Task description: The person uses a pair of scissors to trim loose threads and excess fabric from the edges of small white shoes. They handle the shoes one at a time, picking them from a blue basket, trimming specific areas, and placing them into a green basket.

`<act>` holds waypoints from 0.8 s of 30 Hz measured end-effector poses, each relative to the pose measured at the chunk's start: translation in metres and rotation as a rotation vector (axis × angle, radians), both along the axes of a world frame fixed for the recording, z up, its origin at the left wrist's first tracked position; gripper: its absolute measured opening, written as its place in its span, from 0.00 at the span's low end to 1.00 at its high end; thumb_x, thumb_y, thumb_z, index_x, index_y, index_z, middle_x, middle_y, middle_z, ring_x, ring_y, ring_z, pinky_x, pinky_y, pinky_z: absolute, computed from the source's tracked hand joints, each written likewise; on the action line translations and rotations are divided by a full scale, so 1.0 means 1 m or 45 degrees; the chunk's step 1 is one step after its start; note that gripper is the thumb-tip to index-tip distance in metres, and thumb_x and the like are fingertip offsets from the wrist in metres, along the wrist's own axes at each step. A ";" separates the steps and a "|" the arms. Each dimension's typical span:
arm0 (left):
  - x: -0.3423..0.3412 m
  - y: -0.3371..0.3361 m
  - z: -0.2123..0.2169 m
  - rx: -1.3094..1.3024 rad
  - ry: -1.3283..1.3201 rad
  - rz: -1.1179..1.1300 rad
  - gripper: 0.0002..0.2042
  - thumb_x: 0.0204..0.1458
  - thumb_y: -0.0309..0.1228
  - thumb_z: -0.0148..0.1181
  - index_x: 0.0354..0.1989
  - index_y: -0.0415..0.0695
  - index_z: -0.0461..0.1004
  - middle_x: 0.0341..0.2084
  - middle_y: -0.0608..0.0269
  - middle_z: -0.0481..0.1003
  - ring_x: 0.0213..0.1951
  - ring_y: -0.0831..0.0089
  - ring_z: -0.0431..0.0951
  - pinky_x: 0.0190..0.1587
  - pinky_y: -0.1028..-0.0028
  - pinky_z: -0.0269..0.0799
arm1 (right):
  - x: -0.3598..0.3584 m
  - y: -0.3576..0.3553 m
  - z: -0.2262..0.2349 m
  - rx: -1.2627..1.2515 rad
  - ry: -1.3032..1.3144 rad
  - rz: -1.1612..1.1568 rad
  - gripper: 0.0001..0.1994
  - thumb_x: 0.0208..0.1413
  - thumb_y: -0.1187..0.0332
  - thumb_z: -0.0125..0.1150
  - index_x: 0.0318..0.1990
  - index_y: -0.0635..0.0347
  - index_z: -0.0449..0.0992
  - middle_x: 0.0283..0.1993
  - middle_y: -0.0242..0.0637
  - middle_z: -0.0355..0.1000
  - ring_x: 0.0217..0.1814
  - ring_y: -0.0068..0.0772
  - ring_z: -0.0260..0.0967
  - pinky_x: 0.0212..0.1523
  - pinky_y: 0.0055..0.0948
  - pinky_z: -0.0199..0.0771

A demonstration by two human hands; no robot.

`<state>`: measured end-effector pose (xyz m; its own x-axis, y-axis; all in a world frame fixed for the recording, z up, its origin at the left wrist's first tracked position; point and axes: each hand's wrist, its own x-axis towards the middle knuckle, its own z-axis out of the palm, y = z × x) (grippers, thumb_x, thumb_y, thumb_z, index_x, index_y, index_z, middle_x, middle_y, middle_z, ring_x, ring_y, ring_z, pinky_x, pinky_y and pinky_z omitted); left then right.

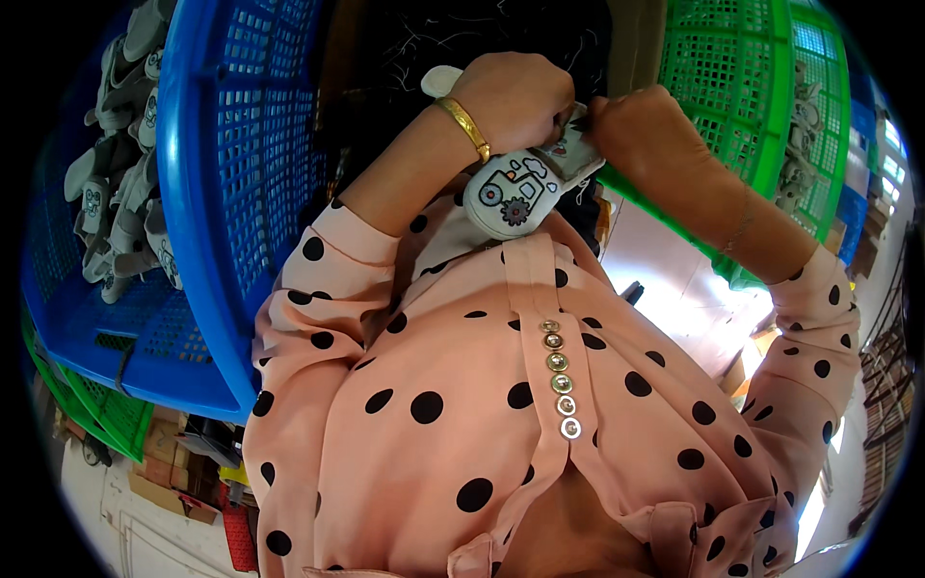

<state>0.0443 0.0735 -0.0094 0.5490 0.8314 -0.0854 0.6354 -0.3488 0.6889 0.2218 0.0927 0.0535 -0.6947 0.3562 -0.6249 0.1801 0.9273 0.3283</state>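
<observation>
A small grey-white baby shoe [515, 191] with a printed tractor and gears is held above my lap, against my pink dotted blouse. My left hand [515, 96], with a gold bangle on the wrist, is closed around the shoe's upper part. My right hand [631, 130] pinches the shoe's far end, fingers closed on it. Both hands touch each other at the shoe. The part of the shoe inside my hands is hidden.
A blue plastic basket [207, 193] at my left holds several grey shoes [120, 183]. A green basket [761, 87] at my right holds more of them. Another green basket [92, 409] lies under the blue one. Dark fabric [462, 39] lies ahead between the baskets.
</observation>
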 end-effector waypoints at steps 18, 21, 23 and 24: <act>0.013 -0.001 0.020 -0.094 0.182 0.025 0.06 0.45 0.30 0.60 0.28 0.48 0.83 0.25 0.55 0.80 0.31 0.57 0.81 0.34 0.63 0.77 | -0.021 -0.012 0.007 0.064 -0.406 0.074 0.04 0.43 0.69 0.66 0.25 0.52 0.76 0.26 0.29 0.69 0.25 0.25 0.70 0.23 0.27 0.59; 0.016 -0.002 0.021 -0.063 0.181 0.034 0.06 0.44 0.31 0.60 0.27 0.47 0.82 0.25 0.54 0.79 0.31 0.56 0.81 0.35 0.62 0.77 | -0.021 -0.008 0.009 -0.023 -0.394 0.071 0.04 0.44 0.67 0.66 0.26 0.53 0.76 0.26 0.31 0.71 0.25 0.27 0.71 0.23 0.29 0.62; 0.015 -0.005 0.018 -0.059 0.117 0.074 0.06 0.44 0.31 0.59 0.28 0.46 0.82 0.25 0.54 0.79 0.31 0.56 0.81 0.35 0.62 0.77 | -0.017 -0.005 0.012 -0.057 -0.268 0.018 0.07 0.44 0.65 0.67 0.29 0.54 0.76 0.25 0.33 0.71 0.25 0.29 0.73 0.24 0.30 0.65; 0.013 -0.007 0.017 -0.059 0.087 0.097 0.07 0.45 0.32 0.59 0.28 0.46 0.82 0.25 0.54 0.79 0.31 0.56 0.81 0.35 0.62 0.77 | -0.011 -0.003 0.014 -0.040 -0.149 -0.031 0.10 0.44 0.62 0.68 0.30 0.56 0.76 0.25 0.35 0.72 0.26 0.30 0.74 0.24 0.30 0.66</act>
<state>0.0571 0.0662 0.0079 0.4761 0.8647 -0.1598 0.7047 -0.2664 0.6576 0.2113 0.0893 0.0678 -0.6074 0.3509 -0.7127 0.1649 0.9333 0.3190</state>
